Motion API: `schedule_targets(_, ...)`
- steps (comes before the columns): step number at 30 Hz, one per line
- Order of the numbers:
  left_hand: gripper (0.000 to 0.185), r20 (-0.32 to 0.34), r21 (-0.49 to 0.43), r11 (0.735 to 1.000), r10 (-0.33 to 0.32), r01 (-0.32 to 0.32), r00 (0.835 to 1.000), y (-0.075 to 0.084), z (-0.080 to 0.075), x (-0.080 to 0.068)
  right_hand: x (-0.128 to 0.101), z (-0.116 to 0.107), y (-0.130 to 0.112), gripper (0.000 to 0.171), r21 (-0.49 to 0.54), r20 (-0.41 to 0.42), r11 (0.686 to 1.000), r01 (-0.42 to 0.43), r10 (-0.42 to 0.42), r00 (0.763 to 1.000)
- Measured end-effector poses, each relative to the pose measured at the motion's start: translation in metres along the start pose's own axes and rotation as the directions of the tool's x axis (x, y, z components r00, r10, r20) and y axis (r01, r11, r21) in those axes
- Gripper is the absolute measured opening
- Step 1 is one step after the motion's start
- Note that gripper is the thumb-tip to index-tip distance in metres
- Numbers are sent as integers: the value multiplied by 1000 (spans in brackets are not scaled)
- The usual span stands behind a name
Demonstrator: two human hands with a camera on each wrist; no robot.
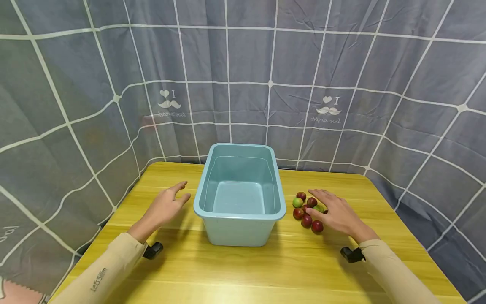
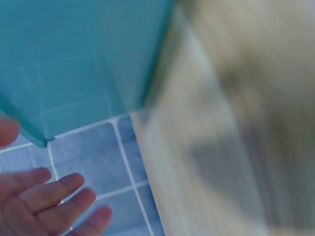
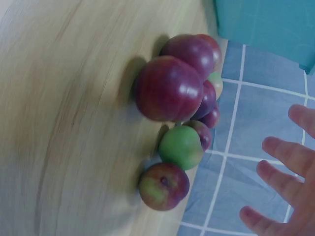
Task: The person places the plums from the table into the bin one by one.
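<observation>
We see the right hand [image 1: 339,215] above the right part of a group of small round fruits [image 1: 306,221]. These fruits lie close together on the yellow wooden table [image 1: 235,274], to the right of the blue bin [image 1: 240,217]. In the head view, the thumb and the palm cover some of them from our eyes. In the right wrist view, the fingers [image 3: 281,181] are spread, with clear gaps between them, and they are higher than the fruits and apart from them. Most of the fruits are dark red; one green fruit [image 3: 180,147] lies just beside a red-and-green fruit [image 3: 164,187], on the table below the fingers.

The left hand [image 1: 163,209] is in the air at the left side of the bin, near its wall but apart from it. Its thumb and forefinger stand away from each other and point towards the bin; in the left wrist view we see the other fingers slightly spread. From this hand the fruits are well apart, on the opposite side of the bin.
</observation>
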State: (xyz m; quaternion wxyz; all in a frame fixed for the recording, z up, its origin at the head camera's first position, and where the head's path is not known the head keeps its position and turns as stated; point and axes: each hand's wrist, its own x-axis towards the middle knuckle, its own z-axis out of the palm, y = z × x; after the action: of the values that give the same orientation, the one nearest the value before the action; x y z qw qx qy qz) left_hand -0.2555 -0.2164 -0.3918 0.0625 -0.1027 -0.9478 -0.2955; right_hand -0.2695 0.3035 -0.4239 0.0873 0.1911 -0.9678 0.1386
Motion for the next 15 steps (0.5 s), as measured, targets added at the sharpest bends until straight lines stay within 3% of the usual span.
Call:
schedule_targets(5, 67, -49, -196, 979, -62, 52, 997, 16, -7, 12, 2, -2, 2, 66, 76, -30, 997, -22, 25, 999)
schedule_targets(15, 68, 46, -385, 906, -173, 177, 984, 44, -12, 45, 5, 3, 7, 62, 190, -36, 979, -78, 86, 996)
